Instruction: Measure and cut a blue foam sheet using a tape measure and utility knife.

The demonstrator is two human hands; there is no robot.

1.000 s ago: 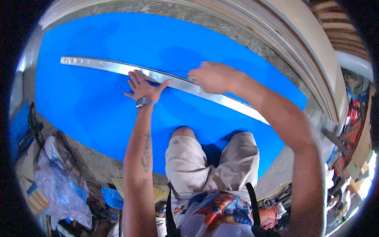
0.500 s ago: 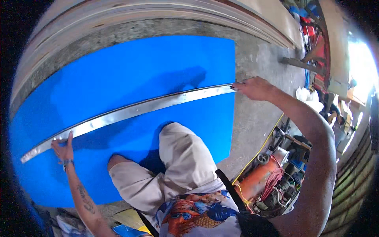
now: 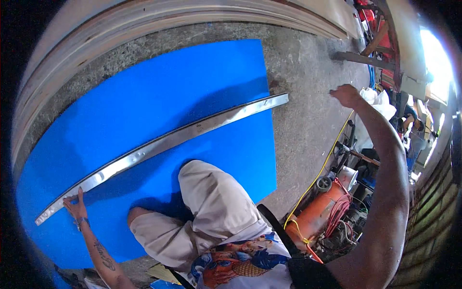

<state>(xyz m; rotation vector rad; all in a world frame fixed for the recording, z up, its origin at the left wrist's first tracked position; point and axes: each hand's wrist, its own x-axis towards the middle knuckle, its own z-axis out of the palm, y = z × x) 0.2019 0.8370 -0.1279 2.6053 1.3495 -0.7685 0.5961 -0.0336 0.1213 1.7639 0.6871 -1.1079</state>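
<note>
Shorts (image 3: 216,200) are beige; shirt (image 3: 240,262) white, brightly printed; strap (image 3: 276,228) black; forearm (image 3: 102,254) tattooed.

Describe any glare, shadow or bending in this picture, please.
Head view: the opening at right glares white; head view: a bright glint sits on the metal strip near the left hand, and shadows cross the blue sheet; head view: the pale boards look bowed, and the corners go black.
</note>
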